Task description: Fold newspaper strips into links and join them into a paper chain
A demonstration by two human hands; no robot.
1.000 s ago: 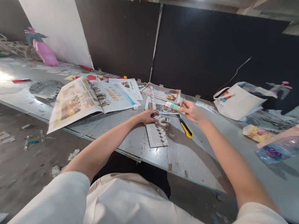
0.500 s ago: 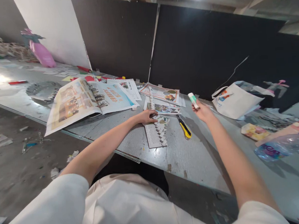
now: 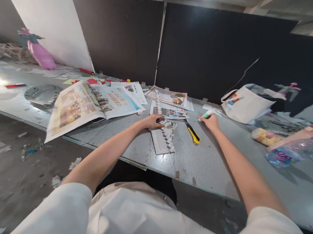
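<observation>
My left hand lies over the zigzag folded-paper chain, its fingers curled round the strip. The chain runs away from me across a printed booklet and the printed sheets behind it. My right hand grips a white and green glue stick, tilted nearly flat and low over the table; whether it touches the surface I cannot tell. Between my hands lies a yellow and black utility knife. A small white cap sits left of the chain.
An open magazine spreads at the left, overhanging the table edge. On the right are a white bag, a snack packet and a clear plastic bottle. Dark panels stand behind the table. A pink spray bottle stands far left.
My right hand has lowered the glue stick toward the table and tipped it from near upright to almost flat. My left hand stays on the paper chain.
</observation>
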